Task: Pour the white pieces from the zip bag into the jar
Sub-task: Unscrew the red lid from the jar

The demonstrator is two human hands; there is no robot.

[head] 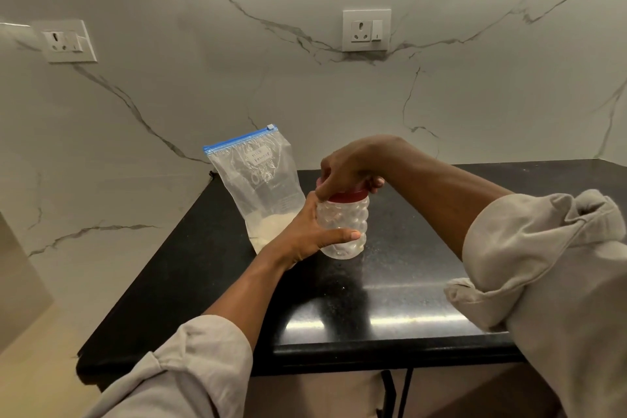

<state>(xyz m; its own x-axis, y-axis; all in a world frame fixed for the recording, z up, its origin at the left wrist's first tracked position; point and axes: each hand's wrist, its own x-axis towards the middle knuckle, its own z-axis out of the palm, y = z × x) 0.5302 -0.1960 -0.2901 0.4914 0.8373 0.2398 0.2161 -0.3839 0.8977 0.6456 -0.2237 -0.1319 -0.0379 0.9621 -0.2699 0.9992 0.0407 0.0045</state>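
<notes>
A clear bubble-textured jar (pixel 349 224) stands on the black counter (pixel 390 299), and it looks empty. My left hand (pixel 305 234) grips its body from the left, thumb across the front. My right hand (pixel 346 170) comes from above and grips the red lid (pixel 353 196) on top of the jar. Just behind and left of the jar a clear zip bag (pixel 258 180) with a blue zip strip stands upright, shut, leaning against the wall. White pieces (pixel 268 227) lie in its bottom.
A marble-look wall rises behind the counter, with one socket (pixel 366 30) above the jar and another socket (pixel 69 41) at the left. The counter's left and front edges drop off close to my arms. Bare counter stretches to the right of the jar.
</notes>
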